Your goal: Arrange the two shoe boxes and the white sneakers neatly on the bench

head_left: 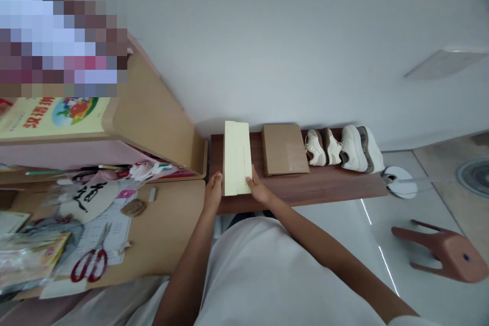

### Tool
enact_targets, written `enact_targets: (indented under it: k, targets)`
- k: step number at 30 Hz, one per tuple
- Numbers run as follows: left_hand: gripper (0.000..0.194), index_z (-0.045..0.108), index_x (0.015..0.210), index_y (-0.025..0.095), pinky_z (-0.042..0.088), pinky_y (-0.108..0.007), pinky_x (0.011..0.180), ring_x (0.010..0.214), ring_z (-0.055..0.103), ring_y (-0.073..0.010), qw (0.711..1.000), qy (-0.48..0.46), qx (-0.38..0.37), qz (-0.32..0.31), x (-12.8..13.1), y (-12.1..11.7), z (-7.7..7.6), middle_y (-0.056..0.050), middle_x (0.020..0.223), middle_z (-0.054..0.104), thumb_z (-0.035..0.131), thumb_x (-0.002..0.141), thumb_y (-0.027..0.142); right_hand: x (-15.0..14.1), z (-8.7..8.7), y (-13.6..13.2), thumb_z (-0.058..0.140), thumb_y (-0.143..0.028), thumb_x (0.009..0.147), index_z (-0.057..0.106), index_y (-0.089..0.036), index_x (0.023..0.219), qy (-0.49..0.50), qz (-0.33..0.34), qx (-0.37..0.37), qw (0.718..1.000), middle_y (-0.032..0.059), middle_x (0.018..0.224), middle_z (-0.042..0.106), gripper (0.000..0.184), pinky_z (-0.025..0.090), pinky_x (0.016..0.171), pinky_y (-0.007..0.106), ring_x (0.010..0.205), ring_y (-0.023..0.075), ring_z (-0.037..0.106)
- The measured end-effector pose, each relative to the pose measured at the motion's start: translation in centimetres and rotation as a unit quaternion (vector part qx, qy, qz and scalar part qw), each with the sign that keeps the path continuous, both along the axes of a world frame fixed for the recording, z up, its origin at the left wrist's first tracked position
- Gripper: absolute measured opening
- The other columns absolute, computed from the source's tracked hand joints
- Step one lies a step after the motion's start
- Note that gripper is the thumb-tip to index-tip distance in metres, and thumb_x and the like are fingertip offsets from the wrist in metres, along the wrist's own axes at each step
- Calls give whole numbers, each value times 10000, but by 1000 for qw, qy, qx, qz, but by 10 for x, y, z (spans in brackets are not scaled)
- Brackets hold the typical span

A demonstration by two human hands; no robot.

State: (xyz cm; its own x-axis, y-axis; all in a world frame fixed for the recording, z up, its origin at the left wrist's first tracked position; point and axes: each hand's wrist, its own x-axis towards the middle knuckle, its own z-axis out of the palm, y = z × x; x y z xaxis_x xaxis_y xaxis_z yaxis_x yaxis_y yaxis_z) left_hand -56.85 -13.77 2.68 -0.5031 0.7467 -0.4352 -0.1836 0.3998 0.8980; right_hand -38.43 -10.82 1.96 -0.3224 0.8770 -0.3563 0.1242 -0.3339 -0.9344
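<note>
A pale yellow box (237,155) rests on a low dark wooden shelf (328,183) against the white wall. My left hand (213,189) grips its near left corner and my right hand (257,187) grips its near right corner, fingers closed on the sides. A brown cardboard box (284,148) lies flat just right of it on the same shelf.
Two pairs of white shoes (344,148) stand on the shelf's right part. A desk (168,234) at left carries red scissors (88,265), papers and a fan; shelves with books rise above it. A pink stool (443,250) and a white round object (401,182) sit on the floor at right.
</note>
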Motion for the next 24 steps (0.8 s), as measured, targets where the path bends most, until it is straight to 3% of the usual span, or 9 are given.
enact_targets:
  k: [4,9,12,14,18,24]
  targets:
    - [152,729,990,199,326,-365,1192,1385,514,-246,999,-16,-47,22,-2,12,-29,-109,1306,691,724,856,270,26,4,1,416,-737,921,154,-241,1627,-28,-21,21,999,71,1688,225,901,110,1279,437,1572,198,137]
    - [295,729,1037,178,547,-383,988,1140,697,-243,971,-208,-112,-34,5,24,-47,-117,1075,770,635,924,434,49,10,3,444,-674,939,200,-234,1619,-71,-23,76,994,84,1672,268,846,125,1278,444,1567,211,162]
    - [413,723,1094,146,611,-370,850,968,754,-254,941,-292,-156,-72,5,26,-49,-139,1001,778,639,912,507,53,10,3,450,-622,954,382,-241,1557,-105,-31,102,989,90,1625,364,717,161,1276,450,1538,241,256]
    - [451,708,1143,126,622,-362,820,933,762,-256,937,-301,-161,-74,4,25,-48,-149,989,780,653,906,506,52,9,3,459,-610,954,488,-238,1498,-121,-39,111,986,89,1622,362,659,183,1275,452,1529,264,276]
    - [470,684,1194,99,616,-359,863,955,761,-252,944,-302,-118,-59,1,20,-45,-170,1017,778,628,933,486,47,11,4,493,-644,934,552,-240,1456,-120,-44,116,985,74,1629,354,662,179,1281,452,1538,280,253]
    - [407,691,1158,117,604,-385,922,1020,748,-263,974,-222,-41,19,-15,18,-31,-162,1076,773,766,855,377,37,19,12,575,-695,878,588,-237,1416,-90,-46,53,994,82,1533,513,707,211,1270,480,1494,285,359]
